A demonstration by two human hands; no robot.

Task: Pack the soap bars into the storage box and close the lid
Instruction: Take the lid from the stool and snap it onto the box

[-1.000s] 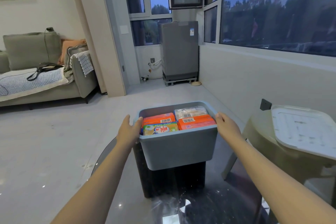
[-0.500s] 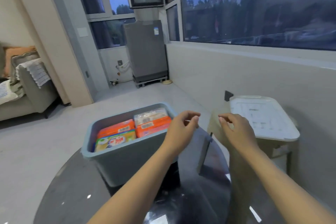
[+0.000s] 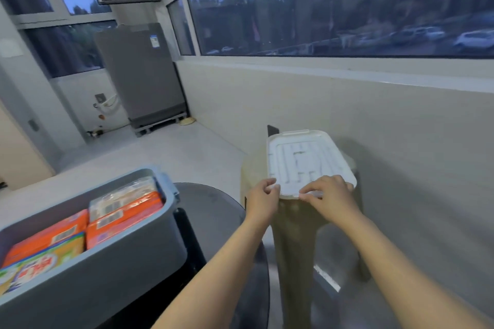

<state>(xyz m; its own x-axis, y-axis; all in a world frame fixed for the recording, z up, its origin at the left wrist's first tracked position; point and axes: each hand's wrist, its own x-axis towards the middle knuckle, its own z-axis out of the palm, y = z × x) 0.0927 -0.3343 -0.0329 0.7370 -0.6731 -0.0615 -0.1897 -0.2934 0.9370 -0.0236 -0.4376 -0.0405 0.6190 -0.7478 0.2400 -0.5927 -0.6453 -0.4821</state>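
Note:
The grey storage box [image 3: 128,256] stands at the lower left on a round dark glass table [image 3: 213,211], lid off, filled with wrapped soap bars [image 3: 123,211] in orange and yellow-green packs. Its white lid [image 3: 304,160] lies flat on a beige plastic stool [image 3: 291,235] to the right. My left hand [image 3: 263,201] pinches the lid's near left corner. My right hand [image 3: 331,199] rests its fingers on the lid's near edge, gripping it. The lid still lies on the stool.
A low wall [image 3: 374,125] under a wide window runs behind the stool. A grey appliance [image 3: 141,75] stands in the far corner on a low stand. Pale tiled floor [image 3: 160,152] spreads between the table and that corner.
Both hands left the storage box, swung right and reached the lid on the stool. The view turned right, so the box now sits at the lower left.

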